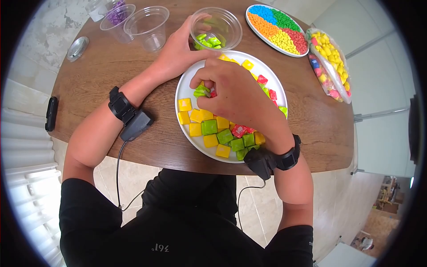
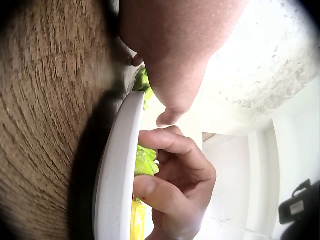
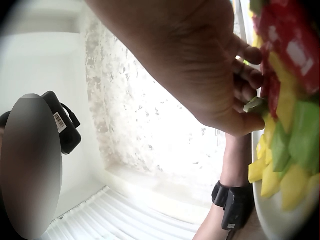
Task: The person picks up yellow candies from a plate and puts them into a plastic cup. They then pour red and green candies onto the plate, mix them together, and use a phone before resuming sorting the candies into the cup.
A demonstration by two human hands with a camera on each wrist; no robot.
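The left hand (image 1: 178,51) grips a clear plastic cup (image 1: 236,32) at the plate's far edge, its fingers round the cup's left side. Several green wrapped candies (image 1: 210,42) lie in the bottom of that cup. Over the white plate (image 1: 184,84), the right hand (image 1: 235,91) pinches a green wrapped candy (image 2: 146,161) between thumb and fingers, low at plate level in the left wrist view. Yellow candies (image 1: 195,130), green ones (image 1: 209,127) and red ones (image 1: 239,131) lie mixed on the plate. The right hand hides the plate's middle.
Two more clear cups stand at the back left, one bare (image 1: 148,27) and one with purple pieces (image 1: 118,14). A round lid (image 1: 78,49) lies left. Back right are a plate of colour-sorted small pieces (image 1: 267,27) and a bag of yellow and pink pieces (image 1: 331,62).
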